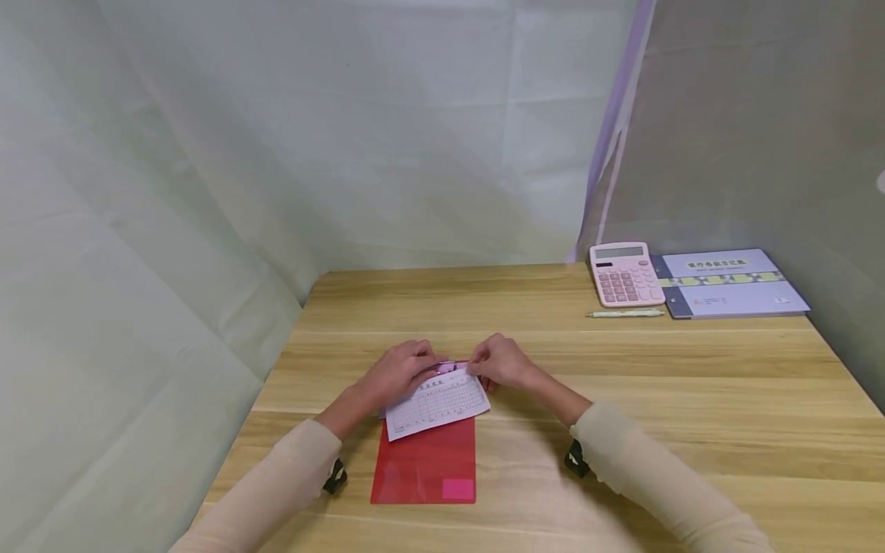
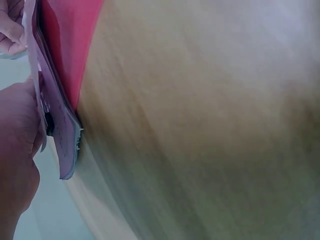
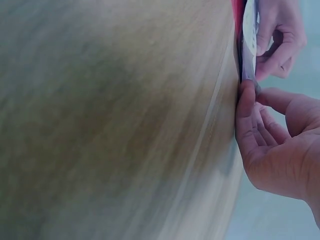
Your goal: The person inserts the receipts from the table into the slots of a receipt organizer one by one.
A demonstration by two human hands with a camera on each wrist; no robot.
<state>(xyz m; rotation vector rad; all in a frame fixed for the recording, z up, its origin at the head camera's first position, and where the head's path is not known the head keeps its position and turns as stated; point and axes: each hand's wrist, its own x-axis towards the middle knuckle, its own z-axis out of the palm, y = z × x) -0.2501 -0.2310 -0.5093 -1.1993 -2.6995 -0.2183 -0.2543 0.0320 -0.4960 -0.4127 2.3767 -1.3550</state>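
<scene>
A white printed form point(image 1: 439, 405) with a ruled grid lies slantwise over a red folder point(image 1: 422, 465), which bears a pink label near its lower right corner. My left hand point(image 1: 401, 374) grips the form's upper left edge between thumb and fingers. At the upper right corner, my right hand point(image 1: 503, 361) pinches the paper with thumb and forefinger. Purple-tinted slips point(image 2: 62, 132) show behind the form in the left wrist view, with a small black piece point(image 2: 49, 123) between the layers. The right wrist view has the right hand's fingertips point(image 3: 246, 102) at the stack's corner.
A pink calculator point(image 1: 627, 275) stands at the back right of the wooden table point(image 1: 691, 445), beside a grey-blue account book point(image 1: 733, 283). In front of the calculator lies a pale green pen point(image 1: 625, 313). Pale curtains point(image 1: 415, 138) hang behind and to the left.
</scene>
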